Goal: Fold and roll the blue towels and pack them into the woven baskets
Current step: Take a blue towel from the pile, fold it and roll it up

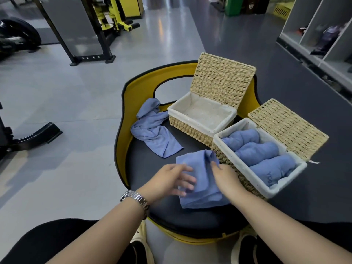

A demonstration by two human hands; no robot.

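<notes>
Glossy grey floor (57,96); yellow-and-black gym machines (106,21) at rear left; grey open shelving (323,35) at right.

folded towel (200,180): plain blue
crumpled towel (152,130): plain blue
rolled towels (261,153): blue, dark lettering
baskets (190,128): tan weave, white liner
seat (122,130): black, yellow rim
wristwatch (135,197): silver
</notes>
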